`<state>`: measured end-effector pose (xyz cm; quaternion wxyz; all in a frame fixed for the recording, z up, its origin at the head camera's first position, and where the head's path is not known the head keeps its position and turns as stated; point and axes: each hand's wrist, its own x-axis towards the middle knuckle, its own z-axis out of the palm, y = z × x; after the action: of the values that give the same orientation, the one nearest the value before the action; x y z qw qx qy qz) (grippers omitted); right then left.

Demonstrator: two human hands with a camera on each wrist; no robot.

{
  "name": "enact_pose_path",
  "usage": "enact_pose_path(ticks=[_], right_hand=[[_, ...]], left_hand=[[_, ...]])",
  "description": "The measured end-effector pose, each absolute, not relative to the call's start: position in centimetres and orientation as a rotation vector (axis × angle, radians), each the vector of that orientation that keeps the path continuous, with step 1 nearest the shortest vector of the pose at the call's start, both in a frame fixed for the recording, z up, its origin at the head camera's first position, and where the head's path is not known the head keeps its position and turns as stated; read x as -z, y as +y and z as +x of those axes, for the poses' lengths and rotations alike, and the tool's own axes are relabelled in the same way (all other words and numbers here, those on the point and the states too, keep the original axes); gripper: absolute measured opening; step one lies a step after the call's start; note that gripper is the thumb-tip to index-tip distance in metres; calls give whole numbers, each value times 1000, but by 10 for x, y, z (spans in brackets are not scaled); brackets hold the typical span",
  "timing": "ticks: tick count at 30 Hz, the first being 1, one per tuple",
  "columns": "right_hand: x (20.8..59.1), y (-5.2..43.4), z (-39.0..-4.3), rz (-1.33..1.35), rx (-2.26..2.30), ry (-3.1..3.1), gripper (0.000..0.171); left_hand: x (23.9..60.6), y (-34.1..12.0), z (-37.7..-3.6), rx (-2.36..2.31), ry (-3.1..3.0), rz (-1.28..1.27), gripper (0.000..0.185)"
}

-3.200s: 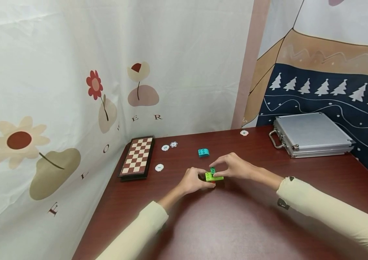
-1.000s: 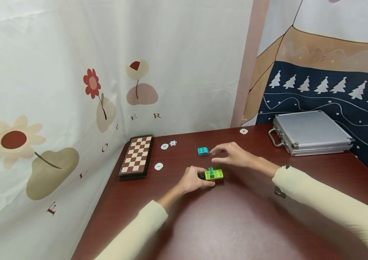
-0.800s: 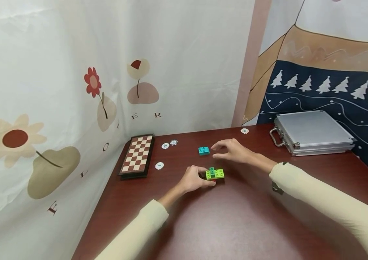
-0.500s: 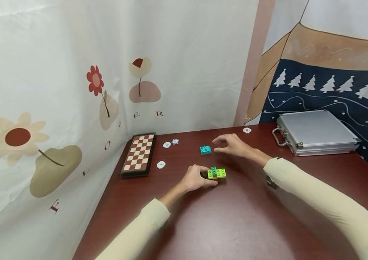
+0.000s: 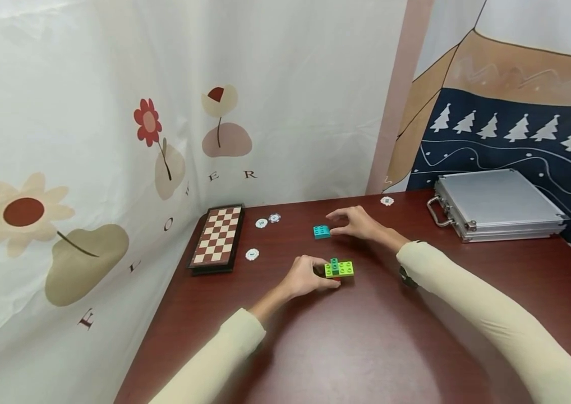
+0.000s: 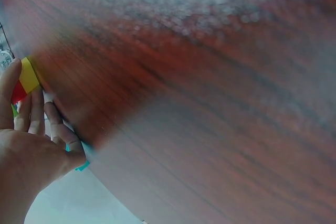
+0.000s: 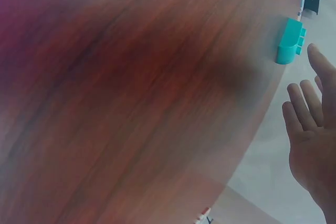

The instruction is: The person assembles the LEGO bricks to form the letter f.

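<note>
From the head view, the left hand (image 5: 302,279) pinches the green block stack (image 5: 339,269) on the table (image 5: 376,348), steadying it. In the right wrist view, the right hand (image 7: 314,129), fingers spread, nears the teal block (image 7: 289,41) without touching it.

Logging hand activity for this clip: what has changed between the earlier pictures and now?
The right hand has let go of the small green brick it was pressing onto the green brick stack and moved away toward the teal brick, fingers open and close beside it, not yet gripping. The left hand still holds the stack in place. The chessboard, chips and metal case have not moved.
</note>
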<state>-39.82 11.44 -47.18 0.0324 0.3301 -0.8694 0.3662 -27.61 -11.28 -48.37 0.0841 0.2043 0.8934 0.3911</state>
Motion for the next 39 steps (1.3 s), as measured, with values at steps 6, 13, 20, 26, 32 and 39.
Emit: enact_pose_path(ticks=[6, 13, 20, 26, 32, 39], right_hand=[[479, 107, -401, 1010, -1145, -2687, 46], [485, 99, -402, 1073, -1125, -2668, 43], [486, 95, -404, 1088, -1043, -2687, 36], [485, 98, -400, 1079, -1037, -2687, 33], [484, 104, -394, 1096, -1035, -2695, 31], [487, 114, -385, 1107, -1035, -2720, 30]], left_hand=[[483, -110, -276, -1145, 2684, 623, 43], [484, -108, -276, -1145, 2691, 632, 42], [483, -107, -277, -1141, 2699, 646, 40], [481, -106, -276, -1137, 2704, 645, 41], [481, -108, -276, -1127, 2710, 644, 42], [483, -111, -275, -1150, 2685, 632, 44]])
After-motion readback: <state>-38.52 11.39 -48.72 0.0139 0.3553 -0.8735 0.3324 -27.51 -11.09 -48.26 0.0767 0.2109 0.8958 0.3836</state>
